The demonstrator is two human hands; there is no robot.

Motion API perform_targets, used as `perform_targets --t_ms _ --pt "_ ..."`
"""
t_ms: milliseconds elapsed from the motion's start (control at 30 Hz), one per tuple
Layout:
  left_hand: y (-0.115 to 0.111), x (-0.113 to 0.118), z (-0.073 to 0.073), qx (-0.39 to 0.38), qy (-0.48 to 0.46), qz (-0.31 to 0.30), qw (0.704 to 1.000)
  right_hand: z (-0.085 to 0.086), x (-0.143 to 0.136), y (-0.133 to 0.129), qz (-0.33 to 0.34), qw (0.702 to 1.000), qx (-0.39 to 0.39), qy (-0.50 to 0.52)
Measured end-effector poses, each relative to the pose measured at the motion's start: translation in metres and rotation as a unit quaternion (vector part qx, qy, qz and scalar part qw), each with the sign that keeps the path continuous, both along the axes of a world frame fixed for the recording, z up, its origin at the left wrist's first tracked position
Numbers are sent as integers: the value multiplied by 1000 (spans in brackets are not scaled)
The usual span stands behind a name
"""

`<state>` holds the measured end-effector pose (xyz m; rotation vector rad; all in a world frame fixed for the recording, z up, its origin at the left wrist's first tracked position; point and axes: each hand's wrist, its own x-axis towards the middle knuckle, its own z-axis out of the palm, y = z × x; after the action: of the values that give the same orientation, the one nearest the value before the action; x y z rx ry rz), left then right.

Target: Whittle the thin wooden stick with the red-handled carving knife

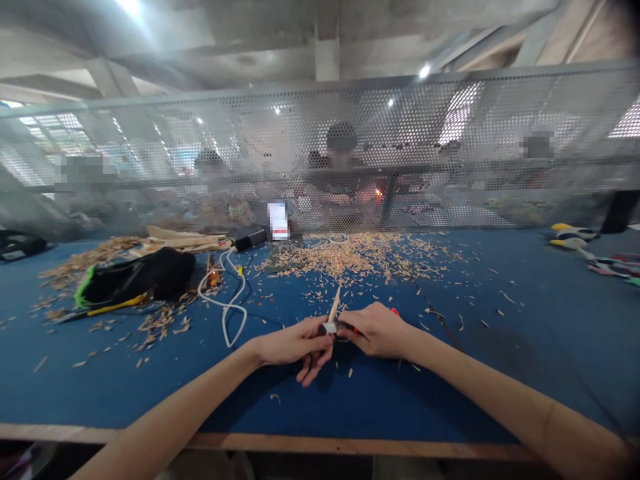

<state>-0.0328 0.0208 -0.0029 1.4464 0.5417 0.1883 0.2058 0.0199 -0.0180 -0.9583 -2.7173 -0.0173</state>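
Over the front middle of the table, my left hand (pixel 305 343) grips a slim, pale wooden stick (pixel 335 303) that points away from me with a tapered far end. My right hand (pixel 377 330) is closed around a knife with a red handle (pixel 395 311). Its short metal blade (pixel 331 327) lies across the stick, close to my left fingers. The two hands nearly meet there. The lower end of the stick is hidden by my fingers. Curled wood shavings (pixel 345 257) are heaped just beyond the hands.
A blue-topped table (pixel 240 407) carries a black pouch (pixel 170 273), a yellow-handled knife (pixel 117 305), a white cable (pixel 234 313), and a lit phone (pixel 279 222). Yellow-and-white gloves (pixel 573 235) lie far right. A perforated metal screen (pixel 295 147) borders the back, with people behind it.
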Motion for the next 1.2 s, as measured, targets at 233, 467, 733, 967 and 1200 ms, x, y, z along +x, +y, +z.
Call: perform_targets --t_ms 233,467,733,967,1200 --pt "-3 -3 4 -4 15 -8 1000 2 5 9 -26 999 36 -5" --pt "-12 -5 8 -18 27 -27 999 2 89 61 -266 951 97 121" --pt "-9 -1 3 -21 40 -6 999 -5 74 60 -275 953 84 99" --pt "-12 0 7 -9 48 1 999 -8 48 44 -224 970 58 74" --pt "-9 -5 5 33 68 30 997 -11 45 41 -201 976 40 75"
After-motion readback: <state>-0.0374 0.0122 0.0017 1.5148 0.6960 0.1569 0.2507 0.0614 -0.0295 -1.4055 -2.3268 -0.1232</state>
